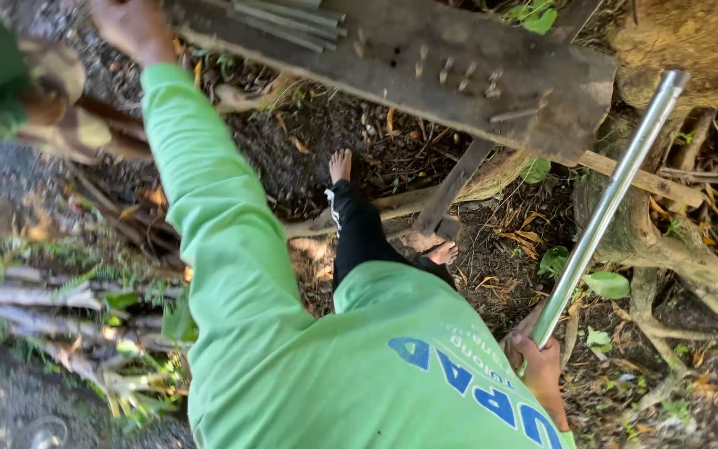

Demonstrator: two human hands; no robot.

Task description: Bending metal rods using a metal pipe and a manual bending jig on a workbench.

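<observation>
While the right hand [536,366] wraps around the lower end of a long, shiny silver metal tube [608,204], its fingers [542,353] are curled tight about the round shaft, with the tube running straight out of the fist. From that grip the tube's long axis climbs on a slant, up and to the right in the head view, and its free, open end points toward the far right corner of the weathered dark wooden plank surface [425,62], ending just beside a thick brown tree trunk [683,41]. The shaft passes close by the right edge of the surface, but whether it touches the wood cannot be told.

The left hand [130,27], at the end of a bright green long sleeve [209,216], reaches up to the near left corner of the same surface; the frame cuts off its fingers, so whether they are spread or closed I cannot tell. The right hand is thus the one on the tube, the left well apart from it.

On the surface lie a bundle of thin grey metal rods [292,17] and a scatter of small nails [450,71]. Below, two bare feet [340,165] stand on dark soil strewn with dry leaves and roots.
</observation>
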